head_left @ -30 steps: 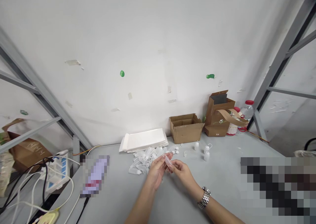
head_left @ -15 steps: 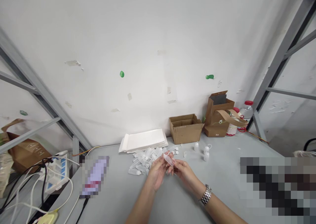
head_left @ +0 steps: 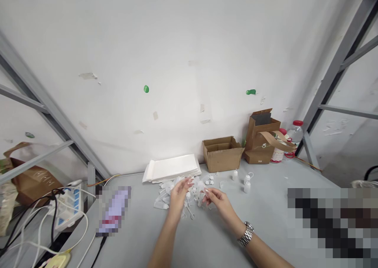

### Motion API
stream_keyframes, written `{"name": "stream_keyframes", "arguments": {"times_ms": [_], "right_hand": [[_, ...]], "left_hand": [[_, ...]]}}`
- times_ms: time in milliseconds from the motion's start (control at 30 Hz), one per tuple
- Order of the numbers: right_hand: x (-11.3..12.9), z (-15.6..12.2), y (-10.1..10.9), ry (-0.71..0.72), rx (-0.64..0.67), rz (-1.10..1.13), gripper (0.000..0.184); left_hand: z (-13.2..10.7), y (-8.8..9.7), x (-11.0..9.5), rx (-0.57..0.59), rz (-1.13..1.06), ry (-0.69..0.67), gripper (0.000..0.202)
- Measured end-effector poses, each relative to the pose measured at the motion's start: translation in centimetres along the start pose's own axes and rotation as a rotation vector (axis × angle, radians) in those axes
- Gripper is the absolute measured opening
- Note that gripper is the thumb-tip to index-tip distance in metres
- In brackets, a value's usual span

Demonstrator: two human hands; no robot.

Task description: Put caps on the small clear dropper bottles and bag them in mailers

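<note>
My right hand (head_left: 217, 198) is closed, thumb and fingers pinching a small translucent plastic bottle (head_left: 201, 189). Part of that bottle blends into the heap behind it. My left hand (head_left: 178, 194) reaches over the pile of translucent bottles and loose white caps (head_left: 162, 202), its fingers stretched out and slightly curved. Nothing shows in it, though its fingertips partly cover the pile. Ring-ended cap pieces (head_left: 191, 216) lie just below, between the two hands. Several small white bottles (head_left: 247, 187) stand upright to the right, one with a ring loop on its cap.
Behind the pile lies a stack of white sheets (head_left: 174, 167). An open cardboard box (head_left: 225, 160) and a brown paper bag (head_left: 258, 144) stand along the wall. A power strip with cables (head_left: 69, 207) is at the left, near a blurred purple item (head_left: 115, 209) on the grey table (head_left: 132, 244).
My left hand has left the bottle and moved left and up over the pile. My right hand keeps the bottle, close to where it was. The ring-ended pieces have come into sight.
</note>
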State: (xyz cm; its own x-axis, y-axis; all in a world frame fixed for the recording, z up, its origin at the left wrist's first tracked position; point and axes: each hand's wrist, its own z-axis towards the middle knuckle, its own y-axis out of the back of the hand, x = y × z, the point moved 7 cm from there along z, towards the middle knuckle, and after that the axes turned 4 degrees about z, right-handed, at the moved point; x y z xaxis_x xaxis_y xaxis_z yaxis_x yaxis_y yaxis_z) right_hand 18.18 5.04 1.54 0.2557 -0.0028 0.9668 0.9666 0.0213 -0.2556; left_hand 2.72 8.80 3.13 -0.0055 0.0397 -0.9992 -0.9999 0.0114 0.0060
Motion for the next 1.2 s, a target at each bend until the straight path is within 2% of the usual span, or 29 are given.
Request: {"name": "stream_keyframes", "arguments": {"times_ms": [100, 167, 200, 267, 400, 500, 567, 633, 700, 800, 900, 1000, 1200], "right_hand": [[-0.2, 0.1, 0.8, -0.018, -0.072, 0.013, 0.046], [-0.3, 0.2, 1.1, -0.028, -0.093, 0.031, 0.047], [-0.4, 0.2, 1.2, -0.030, -0.099, 0.042, 0.048], [-0.6, 0.3, 1.3, -0.031, -0.109, 0.056, 0.046], [-0.8, 0.5, 1.5, -0.026, -0.124, 0.055, 0.044], [-0.9, 0.8, 1.7, 0.006, -0.132, 0.011, 0.044], [-0.9, 0.7, 1.8, 0.035, -0.134, -0.059, 0.045], [-0.4, 0.5, 1.8, 0.113, -0.135, -0.223, 0.043], [0.7, 0.0, 1.5, 0.286, -0.135, -0.511, 0.037], [2.2, -1.3, -0.1, 0.618, -0.137, -1.007, 0.029], [2.3, -2.1, -1.4, 0.828, -0.150, -1.315, 0.027], [2.0, -2.3, -2.2, 0.882, -0.136, -1.419, 0.024], [2.0, -2.4, -2.6, 0.860, -0.117, -1.406, 0.022]], "left_hand": [[0.7, 4.9, -1.2, -0.340, 0.375, -0.141, 0.030], [0.9, 6.4, -1.9, -0.410, 0.564, -0.219, 0.023], [0.9, 6.6, -2.1, -0.388, 0.609, -0.244, 0.021], [0.9, 5.7, -2.2, -0.262, 0.636, -0.273, 0.019], [-0.3, 1.5, -1.7, 0.041, 0.660, -0.290, 0.017], [-1.3, -1.2, -1.1, 0.164, 0.764, -0.300, 0.014], [-1.7, -2.1, -0.7, 0.180, 0.865, -0.321, 0.013], [-1.8, -2.3, -0.4, 0.168, 0.949, -0.331, 0.016], [-1.7, -2.0, -0.1, 0.170, 1.009, -0.330, 0.014], [-1.6, -1.8, 0.2, 0.219, 1.057, -0.344, 0.011], [-1.5, -1.8, 0.2, 0.239, 1.064, -0.372, 0.013], [-1.5, -2.0, 0.0, 0.231, 1.060, -0.413, 0.013], [-1.6, -2.8, 0.6, 0.260, 1.026, -0.467, 0.011]]}}
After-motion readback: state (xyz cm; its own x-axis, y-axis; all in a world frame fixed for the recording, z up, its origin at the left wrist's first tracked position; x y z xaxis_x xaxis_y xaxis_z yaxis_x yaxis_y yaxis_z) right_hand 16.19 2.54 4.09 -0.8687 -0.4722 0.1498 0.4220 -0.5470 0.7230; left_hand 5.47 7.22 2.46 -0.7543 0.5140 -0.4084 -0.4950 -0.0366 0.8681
